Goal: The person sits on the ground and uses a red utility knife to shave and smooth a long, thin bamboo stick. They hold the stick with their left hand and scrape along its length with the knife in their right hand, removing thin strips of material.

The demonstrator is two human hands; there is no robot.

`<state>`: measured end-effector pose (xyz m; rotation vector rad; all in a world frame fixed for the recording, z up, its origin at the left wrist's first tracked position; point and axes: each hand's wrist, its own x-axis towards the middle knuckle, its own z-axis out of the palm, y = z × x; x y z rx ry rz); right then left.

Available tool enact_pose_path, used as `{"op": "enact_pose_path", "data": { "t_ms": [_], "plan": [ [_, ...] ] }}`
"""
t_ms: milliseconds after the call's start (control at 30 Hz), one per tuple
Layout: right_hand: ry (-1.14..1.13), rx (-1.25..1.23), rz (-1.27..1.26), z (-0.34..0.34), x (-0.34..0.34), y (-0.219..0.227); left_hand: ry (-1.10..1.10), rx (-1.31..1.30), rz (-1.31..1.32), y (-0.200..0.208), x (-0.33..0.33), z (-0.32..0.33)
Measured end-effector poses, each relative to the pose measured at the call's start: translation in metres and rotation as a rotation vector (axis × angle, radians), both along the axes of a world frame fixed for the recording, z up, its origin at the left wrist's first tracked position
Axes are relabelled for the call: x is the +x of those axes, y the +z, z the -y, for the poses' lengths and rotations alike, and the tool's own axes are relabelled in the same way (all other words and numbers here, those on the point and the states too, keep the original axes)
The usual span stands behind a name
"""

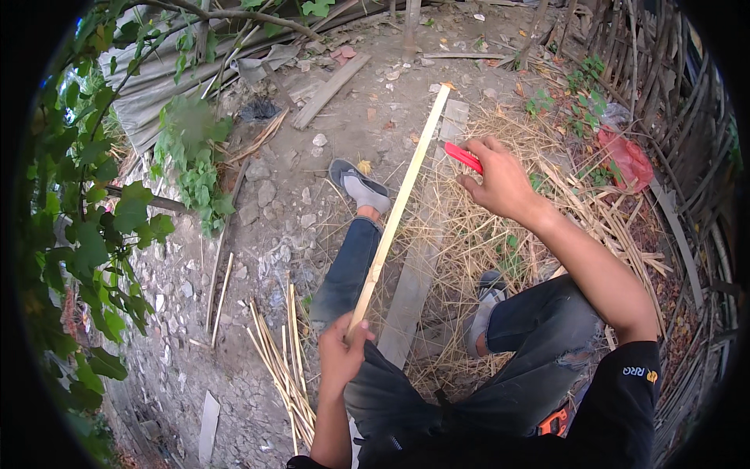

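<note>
My left hand (341, 353) is closed round the lower end of a long, pale wooden strip (402, 202). The strip slants up and away to the right, its far end above the dirt. My right hand (500, 181) grips a red-handled utility knife (464, 158), whose tip points left toward the upper part of the strip. A small gap seems to lie between blade and wood, though the blade is too small to make out clearly.
Thin wood shavings (508, 148) cover the ground at right. A grey board (414, 285) lies between my legs. Cut strips (273, 367) are bundled at left. An orange-handled tool (553, 423) sits by my right thigh. Leafy vines (101, 242) hang at left; a stick fence (672, 94) stands right.
</note>
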<state>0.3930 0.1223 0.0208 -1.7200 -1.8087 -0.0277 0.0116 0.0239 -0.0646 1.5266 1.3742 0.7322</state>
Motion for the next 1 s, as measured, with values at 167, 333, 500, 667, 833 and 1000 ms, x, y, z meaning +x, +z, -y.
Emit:
{"op": "enact_pose_path", "data": {
  "t_ms": [167, 333, 500, 667, 833, 1000],
  "plan": [
    [0.181, -0.24, -0.116, 0.004, -0.028, 0.009, 0.033, -0.122, 0.237, 0.01, 0.011, 0.015],
    [0.556, -0.753, -0.282, 0.023, -0.08, 0.03, 0.041, -0.042, 0.348, 0.023, 0.033, 0.025],
    [0.776, -0.41, -0.492, 0.013, -0.105, 0.014, 0.14, 0.101, 0.305, 0.041, 0.043, 0.028],
    [0.725, -0.112, -0.572, 0.008, -0.12, 0.054, 0.304, 0.148, 0.304, 0.031, 0.017, 0.029],
    [0.516, 0.232, -0.428, 0.021, -0.124, 0.084, 0.349, 0.089, 0.43, 0.048, 0.004, 0.052],
    [0.428, 0.155, -0.509, 0.035, -0.112, 0.095, 0.338, 0.23, 0.326, 0.076, -0.007, 0.091]
  ]
}}
